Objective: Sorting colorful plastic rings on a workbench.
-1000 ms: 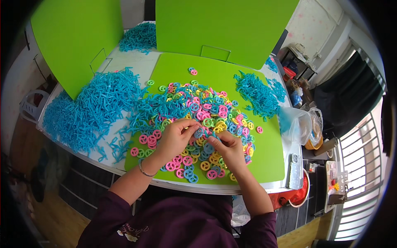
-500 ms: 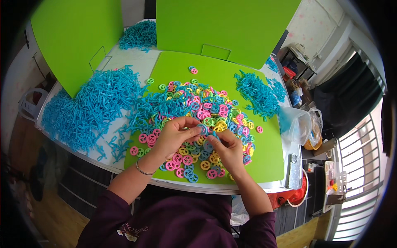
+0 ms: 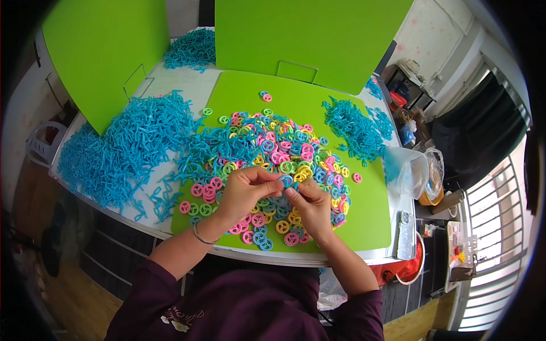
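Note:
Between thumb and fingers, my left hand (image 3: 250, 190) pinches a small light-blue plastic wheel (image 3: 286, 181) with spokes. Close against it, my right hand (image 3: 313, 204) is closed on a small blue plastic piece (image 3: 294, 186), mostly covered by the fingertips. The two pieces meet or nearly meet; I cannot tell whether they are joined. Both hands are above a heap of pink, yellow, green and blue wheels (image 3: 291, 239) on a lime-green mat (image 3: 364, 227). Blue plastic pieces (image 3: 227, 145) lie over the heap's left part.
A big pile of slim blue pieces (image 3: 131, 148) covers the table's left side. Another pile (image 3: 354, 131) lies at right, one more (image 3: 193, 48) at the back. Green upright boards (image 3: 313, 40) stand behind. A phone (image 3: 405, 236) and clear plastic bag (image 3: 406, 170) are at the right edge.
Both hands have come closer together and dropped slightly. The blue wheel in the left hand has shifted right and down, now against the right fingertips.

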